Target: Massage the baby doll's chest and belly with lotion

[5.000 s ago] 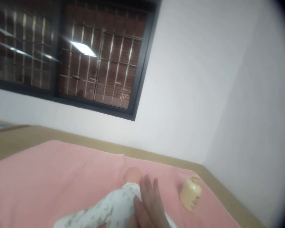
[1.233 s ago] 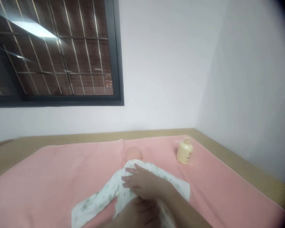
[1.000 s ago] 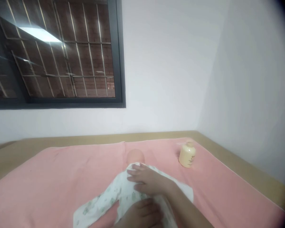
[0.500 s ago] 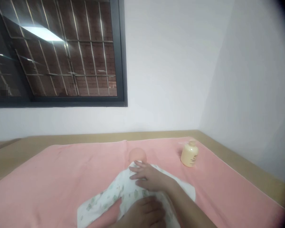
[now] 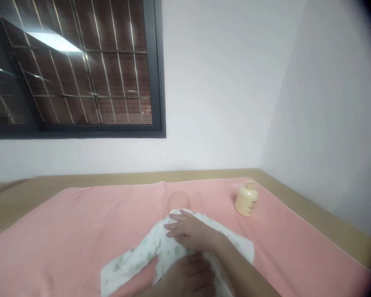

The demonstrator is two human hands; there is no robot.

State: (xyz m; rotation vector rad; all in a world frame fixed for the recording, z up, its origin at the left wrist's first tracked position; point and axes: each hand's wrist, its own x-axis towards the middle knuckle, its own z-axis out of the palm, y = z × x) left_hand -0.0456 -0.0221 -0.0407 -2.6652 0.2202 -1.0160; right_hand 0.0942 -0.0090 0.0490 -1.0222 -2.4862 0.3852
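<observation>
A baby doll lies on the pink blanket (image 5: 80, 231), its smooth rounded head (image 5: 179, 200) towards the wall. It wears a white baby outfit (image 5: 132, 258) with a green leaf print and sleeves spread to both sides. My right hand (image 5: 191, 231) rests on the upper chest of the outfit, fingers stretched and spread apart. Closer to me, my left hand (image 5: 187, 276) lies over the lower body, its fingers bent and close together. The left fingertips are blurred, and what lies under that palm is hidden. My right forearm covers part of the doll's side.
A cream-coloured bottle (image 5: 246, 201) stands on the blanket to the right of the doll. Around the blanket runs a tan table edge (image 5: 297, 206). A white wall (image 5: 216, 103) rises behind, with a dark-framed barred window (image 5: 159, 82) at upper left.
My right hand has shifted slightly to the left across the chest of the outfit. My left hand stays in nearly the same place. The doll and bottle have not moved.
</observation>
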